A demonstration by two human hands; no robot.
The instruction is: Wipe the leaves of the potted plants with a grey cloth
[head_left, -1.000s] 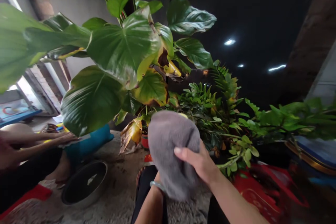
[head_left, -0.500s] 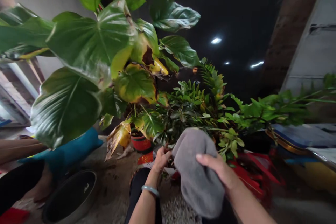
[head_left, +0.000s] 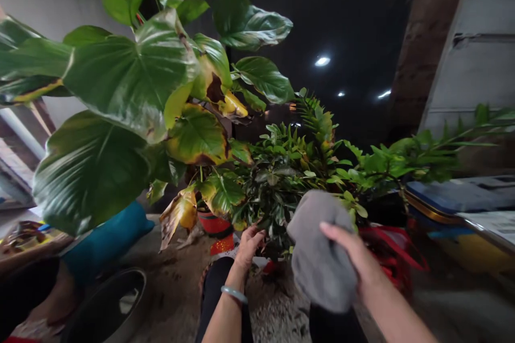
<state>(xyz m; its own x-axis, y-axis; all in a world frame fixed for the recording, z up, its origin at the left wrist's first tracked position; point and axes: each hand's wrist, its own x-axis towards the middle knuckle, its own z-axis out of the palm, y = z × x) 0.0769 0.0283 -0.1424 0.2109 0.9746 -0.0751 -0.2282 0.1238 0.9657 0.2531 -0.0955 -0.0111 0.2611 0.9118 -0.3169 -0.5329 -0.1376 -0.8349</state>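
A grey cloth [head_left: 316, 254] hangs bunched from my right hand [head_left: 354, 249], with the thumb lying across its front and the other fingers hidden behind it. Left of the cloth, my left hand [head_left: 250, 246] reaches to the lower edge of a bushy plant with small dark leaves [head_left: 273, 182]. Its fingers are bent together among the low leaves; whatever lies between them is too small to make out. A pale bangle [head_left: 234, 294] circles that wrist.
A large-leaved plant [head_left: 132, 69] with yellowing, browned leaves fills the left side. Its red pot [head_left: 215, 224] stands behind my left hand. A dark basin [head_left: 108, 308] and another person's arm [head_left: 34, 257] are at lower left. A red bag [head_left: 392, 246] lies to the right.
My right hand has carried the grey cloth a little to the right, away from my left hand. The left hand's fingers have drawn together by the leaves. The view has shifted slightly.
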